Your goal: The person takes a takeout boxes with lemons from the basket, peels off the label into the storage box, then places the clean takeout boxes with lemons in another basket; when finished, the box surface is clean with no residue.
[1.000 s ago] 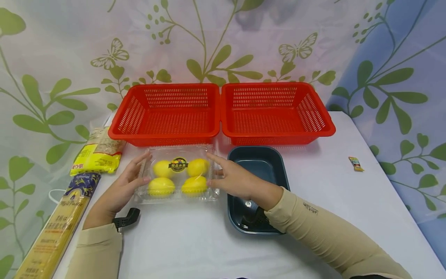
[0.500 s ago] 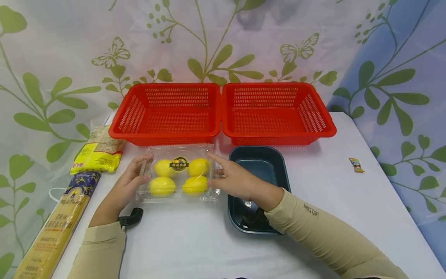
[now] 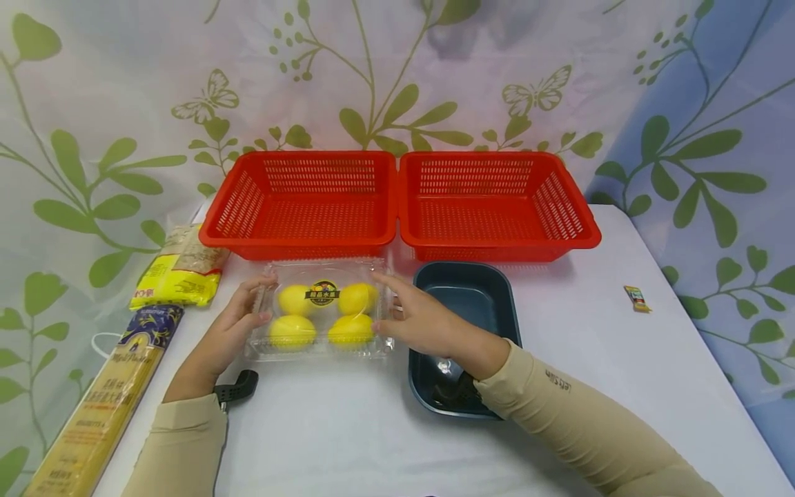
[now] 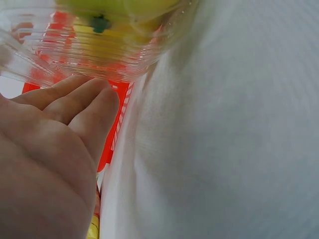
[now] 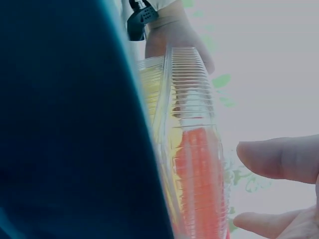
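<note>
A clear lidded box (image 3: 320,352) holding several yellow lemons (image 3: 292,331) lies on the white table, with a dark label on its lid. My left hand (image 3: 217,342) is at its left side, thumb and fingers spread along the edge. Seen from the left wrist, that hand (image 4: 55,144) has straight fingers, their tips close under the ribbed box wall (image 4: 99,64); contact is unclear. At the box's right end is my right hand (image 3: 435,324). In the right wrist view its thumb (image 5: 284,159) and a finger stand apart from the box (image 5: 192,94).
Two red baskets (image 3: 298,251) (image 3: 497,252) stand side by side behind the box. A dark blue tray (image 3: 466,297) sits partly under my right wrist. Along the left lie a yellow bag (image 3: 180,276) and a long noodle pack (image 3: 105,407); a small packet (image 3: 636,299) is far right.
The head view has shifted slightly. My left wrist has moved a little to the right, while the box and my right hand have kept nearly the same place.
</note>
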The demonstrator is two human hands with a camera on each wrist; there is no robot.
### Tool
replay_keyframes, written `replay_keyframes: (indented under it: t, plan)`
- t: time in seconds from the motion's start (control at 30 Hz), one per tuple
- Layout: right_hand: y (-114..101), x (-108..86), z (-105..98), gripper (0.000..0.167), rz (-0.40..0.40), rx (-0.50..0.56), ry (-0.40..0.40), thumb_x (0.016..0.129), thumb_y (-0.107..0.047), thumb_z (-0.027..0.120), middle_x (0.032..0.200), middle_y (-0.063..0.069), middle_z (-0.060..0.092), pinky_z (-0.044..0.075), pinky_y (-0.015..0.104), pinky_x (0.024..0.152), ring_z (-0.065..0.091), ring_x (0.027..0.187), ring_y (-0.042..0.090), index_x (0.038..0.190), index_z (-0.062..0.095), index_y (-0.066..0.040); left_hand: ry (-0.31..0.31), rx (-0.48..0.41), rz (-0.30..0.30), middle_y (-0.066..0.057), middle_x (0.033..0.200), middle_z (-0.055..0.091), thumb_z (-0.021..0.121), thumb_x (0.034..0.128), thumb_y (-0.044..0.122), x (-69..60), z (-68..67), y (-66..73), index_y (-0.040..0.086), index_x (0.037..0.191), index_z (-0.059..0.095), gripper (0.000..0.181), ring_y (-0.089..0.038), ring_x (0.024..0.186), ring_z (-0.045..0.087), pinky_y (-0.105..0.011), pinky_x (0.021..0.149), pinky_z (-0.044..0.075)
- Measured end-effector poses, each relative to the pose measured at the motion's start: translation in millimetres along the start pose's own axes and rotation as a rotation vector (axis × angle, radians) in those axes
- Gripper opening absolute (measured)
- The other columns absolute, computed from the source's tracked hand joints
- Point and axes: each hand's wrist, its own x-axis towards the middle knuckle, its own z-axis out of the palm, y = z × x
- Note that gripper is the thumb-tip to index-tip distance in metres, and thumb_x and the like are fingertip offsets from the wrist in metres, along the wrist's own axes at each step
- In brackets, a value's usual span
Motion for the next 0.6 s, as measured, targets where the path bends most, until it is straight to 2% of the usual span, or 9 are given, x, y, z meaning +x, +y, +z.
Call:
replay_keyframes:
  t: [0.23, 0.37, 0.47, 0.6]
  plan:
    - [-4, -2.6, 0, 0.084, -0.049, -0.115, 0.005, 0.098, -0.019, 0.077, 0.174, 0.009, 0.014, 0.050, 0.051, 0.104, 0.046, 0.143, 0.037, 0.167, 0.031, -0.022, 0.006, 0.007, 0.008, -0.004, 0.171, 0.025, 0.052, 0.1055, 0.008, -2.2, 1.5, -2.3, 0.016, 0.157, 0.036, 0.054, -0.039, 0.158, 0.004, -0.081, 0.112, 0.005]
    - [-9, -5.7, -2, 0.085, -0.056, -0.212, 0.010, 0.096, -0.023, 0.078, 0.174, 0.012, 0.011, 0.044, 0.059, 0.109, 0.034, 0.150, 0.037, 0.167, 0.031, -0.020, 0.009, 0.012, 0.016, -0.005, 0.171, 0.026, 0.052, 0.1042, 0.006, -1.8, 2.0, -0.7, 0.015, 0.156, 0.036, 0.055, -0.040, 0.158, 0.004, -0.080, 0.113, 0.004]
    - [-13, -7.1, -5, 0.084, -0.115, -0.286, 0.016, 0.096, -0.026, 0.078, 0.174, 0.011, 0.016, 0.035, 0.063, 0.114, 0.023, 0.156, 0.033, 0.166, 0.033, -0.017, 0.012, 0.019, 0.017, -0.007, 0.170, 0.027, 0.051, 0.1035, 0.005, -0.6, 2.1, 0.9, 0.015, 0.156, 0.037, 0.056, -0.040, 0.158, 0.005, -0.081, 0.113, 0.005]
    - [-22, -5.0, -8, 0.080, -0.214, -0.337, 0.031, 0.097, -0.025, 0.078, 0.169, 0.006, 0.030, 0.032, 0.056, 0.118, 0.027, 0.155, 0.025, 0.164, 0.036, -0.012, 0.013, 0.023, 0.011, -0.008, 0.169, 0.029, 0.051, 0.1031, 0.004, 0.8, 2.7, 2.6, 0.017, 0.157, 0.036, 0.057, -0.040, 0.158, 0.005, -0.081, 0.112, 0.005]
